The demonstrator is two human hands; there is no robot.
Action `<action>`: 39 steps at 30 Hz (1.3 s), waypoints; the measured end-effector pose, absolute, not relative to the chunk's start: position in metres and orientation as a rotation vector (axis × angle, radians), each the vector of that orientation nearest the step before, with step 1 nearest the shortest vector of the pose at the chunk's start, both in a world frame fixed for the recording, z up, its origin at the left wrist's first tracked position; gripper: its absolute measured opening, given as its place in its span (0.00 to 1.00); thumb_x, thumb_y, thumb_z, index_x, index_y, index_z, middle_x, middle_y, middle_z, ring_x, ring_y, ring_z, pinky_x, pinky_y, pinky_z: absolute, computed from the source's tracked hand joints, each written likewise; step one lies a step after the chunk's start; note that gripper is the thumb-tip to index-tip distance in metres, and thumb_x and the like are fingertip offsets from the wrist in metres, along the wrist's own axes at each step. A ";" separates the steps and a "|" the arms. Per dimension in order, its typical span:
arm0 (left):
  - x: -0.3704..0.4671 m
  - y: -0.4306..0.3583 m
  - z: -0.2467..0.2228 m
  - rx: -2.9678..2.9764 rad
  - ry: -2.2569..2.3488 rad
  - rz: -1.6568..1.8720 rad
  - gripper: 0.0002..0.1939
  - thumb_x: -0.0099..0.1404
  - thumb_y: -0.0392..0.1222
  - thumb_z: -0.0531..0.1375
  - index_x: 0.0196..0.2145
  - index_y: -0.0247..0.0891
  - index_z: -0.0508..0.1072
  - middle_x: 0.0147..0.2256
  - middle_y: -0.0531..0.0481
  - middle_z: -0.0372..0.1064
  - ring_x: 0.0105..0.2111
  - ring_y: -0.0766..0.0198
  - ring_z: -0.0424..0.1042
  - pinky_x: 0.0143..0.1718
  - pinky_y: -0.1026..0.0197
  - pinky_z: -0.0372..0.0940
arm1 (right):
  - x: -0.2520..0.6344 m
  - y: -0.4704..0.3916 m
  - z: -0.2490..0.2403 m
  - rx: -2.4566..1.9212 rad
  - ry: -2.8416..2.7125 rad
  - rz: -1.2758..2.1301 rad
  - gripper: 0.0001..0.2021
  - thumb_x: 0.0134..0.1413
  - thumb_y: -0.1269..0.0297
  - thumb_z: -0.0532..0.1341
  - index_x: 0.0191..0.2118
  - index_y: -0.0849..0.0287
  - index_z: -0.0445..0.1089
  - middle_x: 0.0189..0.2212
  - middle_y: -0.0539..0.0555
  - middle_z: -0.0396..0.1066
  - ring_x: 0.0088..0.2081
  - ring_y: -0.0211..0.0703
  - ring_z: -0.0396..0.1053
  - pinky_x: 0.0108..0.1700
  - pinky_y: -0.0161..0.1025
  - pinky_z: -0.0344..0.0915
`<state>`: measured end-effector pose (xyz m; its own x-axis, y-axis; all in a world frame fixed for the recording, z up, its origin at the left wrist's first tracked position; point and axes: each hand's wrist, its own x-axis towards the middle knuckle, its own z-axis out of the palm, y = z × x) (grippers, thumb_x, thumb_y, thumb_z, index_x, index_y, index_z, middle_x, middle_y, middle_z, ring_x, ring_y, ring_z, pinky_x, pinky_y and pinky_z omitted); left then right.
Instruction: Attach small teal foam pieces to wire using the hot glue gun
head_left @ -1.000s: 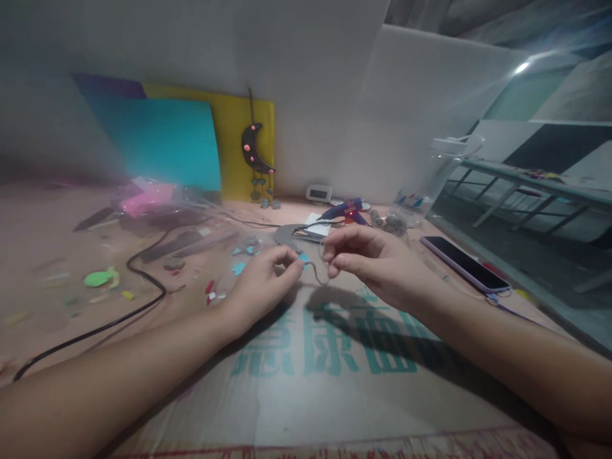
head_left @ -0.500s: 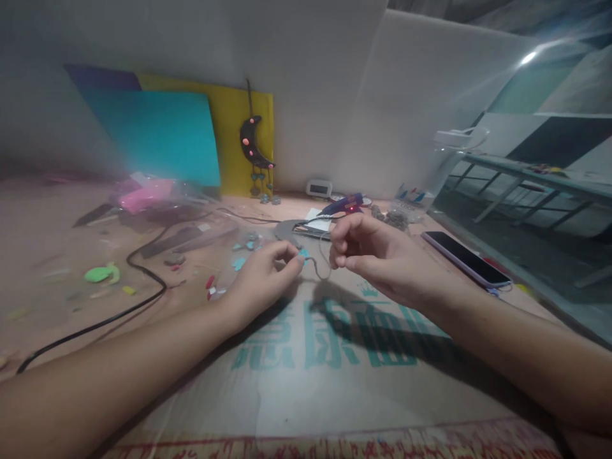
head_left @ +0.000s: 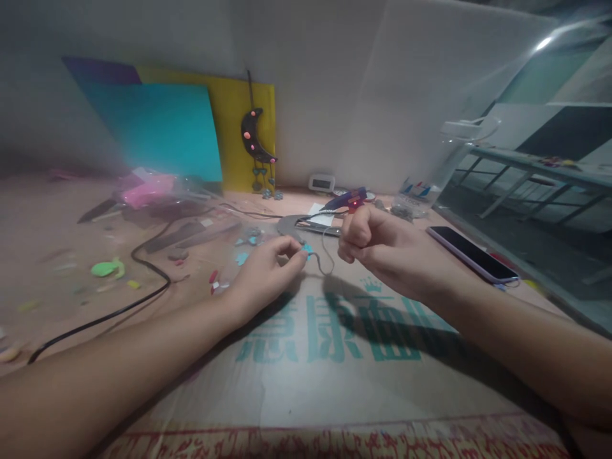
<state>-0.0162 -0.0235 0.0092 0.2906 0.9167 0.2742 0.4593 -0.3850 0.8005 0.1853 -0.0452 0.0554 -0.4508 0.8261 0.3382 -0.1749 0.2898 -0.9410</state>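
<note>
My left hand (head_left: 272,264) pinches a small turquoise piece (head_left: 306,249) between thumb and forefinger, just above the cardboard. From this piece a thin grey cord (head_left: 327,273) loops out and up toward my right hand (head_left: 366,239). The fingers of that hand are curled closed, and the cord runs in behind them; its end is hidden. A flat grey curved piece (head_left: 288,224) lies just beyond my left fingertips. Several turquoise scraps (head_left: 242,258) are on the table left of my left hand.
A glue gun (head_left: 351,199) with a red light lies behind my right hand, near a small digital clock (head_left: 322,183). A phone (head_left: 471,254) is at right. A black cable (head_left: 153,274) curves across the left. A dark moon ornament (head_left: 253,137) hangs against yellow card (head_left: 229,102).
My right hand has turned slightly, its fingers curling in more tightly. My left hand keeps its pinch on the turquoise piece. The whole view has shifted a little.
</note>
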 end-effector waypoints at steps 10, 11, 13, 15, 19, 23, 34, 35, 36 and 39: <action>-0.017 -0.022 0.005 1.991 1.178 1.029 0.10 0.64 0.43 0.56 0.27 0.37 0.69 0.29 0.53 0.70 0.31 0.64 0.66 0.34 0.62 0.58 | 0.181 -0.046 0.058 -0.576 -1.589 1.381 0.14 0.51 0.78 0.62 0.23 0.57 0.57 0.24 0.46 0.53 0.27 0.35 0.54 0.34 0.39 0.54; -0.017 -0.022 0.005 1.993 1.175 1.038 0.10 0.64 0.43 0.56 0.27 0.37 0.69 0.29 0.53 0.70 0.31 0.64 0.66 0.34 0.62 0.58 | 0.181 -0.046 0.059 -0.577 -1.594 1.386 0.14 0.52 0.77 0.62 0.23 0.57 0.57 0.24 0.46 0.53 0.27 0.35 0.53 0.34 0.39 0.54; -0.017 -0.022 0.005 1.995 1.177 1.042 0.10 0.64 0.42 0.56 0.27 0.37 0.69 0.29 0.53 0.70 0.31 0.64 0.67 0.35 0.62 0.58 | 0.181 -0.047 0.059 -0.581 -1.579 1.398 0.14 0.51 0.78 0.61 0.23 0.57 0.57 0.24 0.46 0.53 0.27 0.35 0.53 0.33 0.38 0.54; -0.017 -0.023 0.006 1.992 1.185 1.032 0.09 0.64 0.42 0.56 0.27 0.37 0.69 0.29 0.53 0.70 0.31 0.64 0.67 0.35 0.62 0.58 | 0.181 -0.048 0.059 -0.590 -1.535 1.408 0.14 0.50 0.79 0.61 0.24 0.57 0.57 0.24 0.46 0.52 0.27 0.35 0.53 0.32 0.37 0.54; -0.016 -0.024 0.008 1.979 1.202 1.008 0.10 0.64 0.43 0.56 0.27 0.37 0.70 0.29 0.53 0.70 0.31 0.64 0.67 0.35 0.62 0.59 | 0.182 -0.048 0.059 -0.596 -1.456 1.435 0.14 0.50 0.78 0.61 0.24 0.58 0.56 0.23 0.44 0.51 0.24 0.33 0.52 0.28 0.35 0.53; -0.017 -0.025 0.010 1.988 1.214 0.994 0.09 0.64 0.42 0.56 0.27 0.37 0.70 0.30 0.53 0.71 0.32 0.64 0.68 0.36 0.62 0.60 | 0.183 -0.050 0.057 -0.640 -1.513 1.402 0.14 0.54 0.74 0.63 0.27 0.57 0.57 0.24 0.43 0.55 0.20 0.28 0.51 0.23 0.32 0.52; -0.017 -0.025 0.011 2.010 1.176 1.010 0.10 0.64 0.43 0.55 0.29 0.37 0.71 0.31 0.51 0.73 0.33 0.62 0.70 0.37 0.62 0.62 | 0.188 -0.057 0.079 -0.793 -2.054 0.970 0.06 0.53 0.73 0.65 0.37 0.58 0.72 0.34 0.51 0.72 0.37 0.38 0.70 0.39 0.37 0.68; -0.017 -0.026 0.011 2.006 1.184 1.011 0.10 0.64 0.43 0.55 0.28 0.37 0.71 0.30 0.52 0.73 0.33 0.62 0.70 0.36 0.62 0.62 | 0.188 -0.054 0.078 -0.841 -1.975 0.971 0.05 0.54 0.73 0.65 0.35 0.58 0.71 0.31 0.50 0.71 0.32 0.36 0.68 0.34 0.35 0.67; -0.017 -0.026 0.011 2.003 1.190 1.009 0.10 0.64 0.43 0.55 0.28 0.37 0.70 0.30 0.52 0.72 0.32 0.63 0.69 0.36 0.62 0.62 | 0.188 -0.052 0.075 -0.879 -1.913 1.000 0.04 0.54 0.73 0.64 0.34 0.58 0.70 0.29 0.49 0.71 0.28 0.33 0.67 0.29 0.33 0.65; -0.017 -0.027 0.011 1.996 1.204 1.002 0.10 0.64 0.43 0.55 0.29 0.37 0.71 0.31 0.52 0.73 0.32 0.63 0.69 0.36 0.62 0.61 | 0.186 -0.048 0.069 -0.894 -1.831 1.173 0.02 0.56 0.71 0.62 0.35 0.59 0.69 0.27 0.48 0.72 0.20 0.30 0.62 0.20 0.31 0.59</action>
